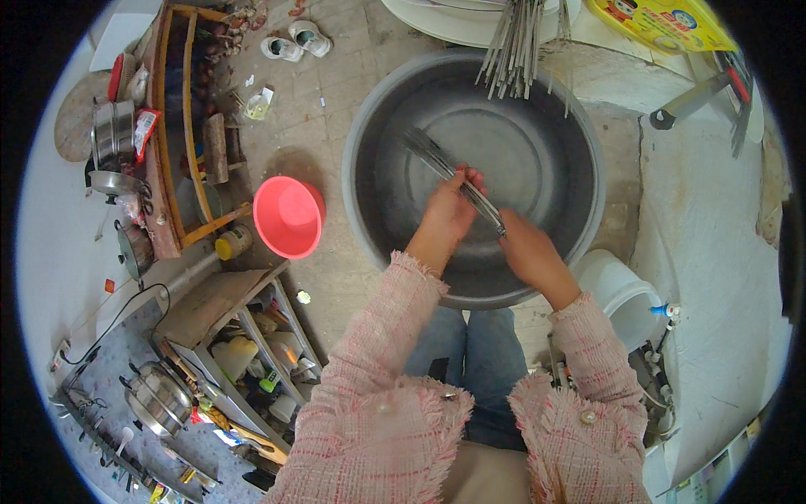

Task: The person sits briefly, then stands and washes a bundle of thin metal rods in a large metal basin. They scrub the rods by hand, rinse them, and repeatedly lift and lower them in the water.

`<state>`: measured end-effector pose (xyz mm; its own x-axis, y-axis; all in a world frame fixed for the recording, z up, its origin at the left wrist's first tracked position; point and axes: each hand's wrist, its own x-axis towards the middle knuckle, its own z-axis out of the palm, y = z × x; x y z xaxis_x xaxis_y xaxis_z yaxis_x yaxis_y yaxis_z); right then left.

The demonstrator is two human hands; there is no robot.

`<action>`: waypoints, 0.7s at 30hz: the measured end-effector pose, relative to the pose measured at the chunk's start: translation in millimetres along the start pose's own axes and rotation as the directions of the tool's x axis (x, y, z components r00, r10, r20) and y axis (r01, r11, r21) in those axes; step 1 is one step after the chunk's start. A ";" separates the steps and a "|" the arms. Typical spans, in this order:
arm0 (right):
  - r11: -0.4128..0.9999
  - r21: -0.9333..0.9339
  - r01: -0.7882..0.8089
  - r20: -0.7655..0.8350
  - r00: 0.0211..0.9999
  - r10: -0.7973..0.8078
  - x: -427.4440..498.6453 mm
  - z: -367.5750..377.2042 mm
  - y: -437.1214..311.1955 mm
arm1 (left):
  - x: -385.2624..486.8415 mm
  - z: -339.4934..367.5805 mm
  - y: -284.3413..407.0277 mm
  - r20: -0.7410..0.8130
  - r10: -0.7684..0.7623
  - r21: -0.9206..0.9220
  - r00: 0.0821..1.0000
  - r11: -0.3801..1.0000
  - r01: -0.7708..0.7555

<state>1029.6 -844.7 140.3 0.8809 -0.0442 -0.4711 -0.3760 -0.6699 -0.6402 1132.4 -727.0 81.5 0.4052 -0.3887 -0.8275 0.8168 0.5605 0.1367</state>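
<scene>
A bundle of thin metal skewers [434, 156] lies slantwise over a large dark grey plastic basin [349, 189], its far ends pointing up and left. My left hand [453, 200] is closed around the middle of the bundle. At the near end, my right hand [527, 242] grips the skewers, with their tips partly covered by the fingers. Another pile of skewers [513, 60] overhangs the basin's far rim from a white round surface [434, 25].
A pink bucket [288, 217] stands left of the basin, a white bucket [620, 296] at its lower right. Wooden shelving [167, 157] and a cabinet [214, 302] line the left. A cleaver-like tool [689, 101] and a yellow package [667, 25] lie at the upper right.
</scene>
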 end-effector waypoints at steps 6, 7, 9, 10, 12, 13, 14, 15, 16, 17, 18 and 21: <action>0.997 0.009 -0.070 0.036 0.997 0.070 18.0 10.1 7.1 | 15.5 2.6 19.2 -0.057 0.097 0.105 0.994 0.990 -0.091; 0.995 0.031 -0.091 0.047 0.995 0.090 20.1 8.2 3.9 | 18.8 3.0 21.8 -0.086 0.099 0.106 0.991 0.990 -0.090; 0.990 0.094 -0.101 0.044 0.994 0.098 24.1 7.9 1.4 | 24.4 3.4 26.4 -0.144 0.104 0.108 0.984 0.990 -0.089; 0.986 0.136 -0.093 0.028 0.996 0.090 25.5 8.4 2.2 | 24.5 5.8 28.0 -0.145 0.098 0.113 0.985 0.990 -0.082; 0.975 0.202 -0.092 0.016 0.996 0.090 25.9 9.8 5.0 | 24.1 10.4 30.8 -0.146 0.086 0.123 0.986 0.990 -0.068; 0.969 0.225 -0.097 0.020 0.995 0.095 26.0 10.2 6.6 | 24.4 9.4 32.0 -0.140 0.101 0.140 0.985 0.987 -0.081; 0.963 0.249 -0.102 0.024 0.995 0.099 25.9 10.5 8.5 | 24.4 8.3 32.8 -0.134 0.116 0.157 0.984 0.983 -0.094; 0.966 0.224 -0.127 0.038 0.992 0.121 25.0 11.0 11.6 | 24.7 7.6 33.0 -0.127 0.130 0.174 0.983 0.979 -0.107; 0.969 0.199 -0.149 0.052 0.989 0.141 23.4 11.6 14.4 | 26.0 5.9 33.1 -0.139 0.144 0.165 0.980 0.979 -0.120; 0.970 0.173 -0.171 0.066 0.985 0.162 22.0 12.1 15.7 | 27.5 4.5 33.2 -0.151 0.157 0.157 0.976 0.979 -0.134; 0.974 0.167 -0.156 0.038 0.988 0.151 20.6 12.4 15.3 | 28.6 2.9 33.0 -0.163 0.171 0.149 0.972 0.978 -0.147; 0.970 0.184 -0.159 0.033 0.987 0.155 18.7 11.0 14.8 | 26.9 -1.7 27.8 -0.073 0.092 0.310 0.993 0.948 -0.065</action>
<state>1037.3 -847.3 115.4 0.8020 -0.1235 -0.5845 -0.5575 -0.5062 -0.6580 1165.3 -720.6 62.2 0.4479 -0.2810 -0.8488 0.8756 0.3299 0.3528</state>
